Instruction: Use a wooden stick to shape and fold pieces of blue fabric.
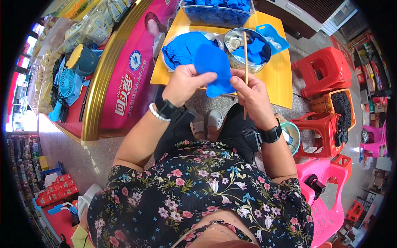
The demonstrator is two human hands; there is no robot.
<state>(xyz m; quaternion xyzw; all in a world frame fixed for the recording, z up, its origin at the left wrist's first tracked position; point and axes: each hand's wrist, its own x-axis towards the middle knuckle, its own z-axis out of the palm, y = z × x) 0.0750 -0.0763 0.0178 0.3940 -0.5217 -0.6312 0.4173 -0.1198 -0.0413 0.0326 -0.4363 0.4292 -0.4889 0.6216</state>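
Note:
A flat, rounded blue cloth-like piece (213, 62) is held up between my two hands. My left hand (184, 84) pinches its left edge between thumb and fingers. Closed around a thin wooden stick (245, 53) is my right hand (257, 99), its thumb and fingertips at the right edge of the same blue piece. The stick points away from me over a round metal pot (268, 58) with blue pieces and some pale material in it. Behind my left hand, a heap of similar blue pieces (182, 48) fills a wide bowl.
These stand on a yellow table (279, 84). At its far edge is a clear bin (219, 16) of blue pieces; a small blue basket (275, 39) sits beside the pot. A pink counter (128, 78) borders the left. Red stools (324, 70) and a pink chair (326, 206) stand right.

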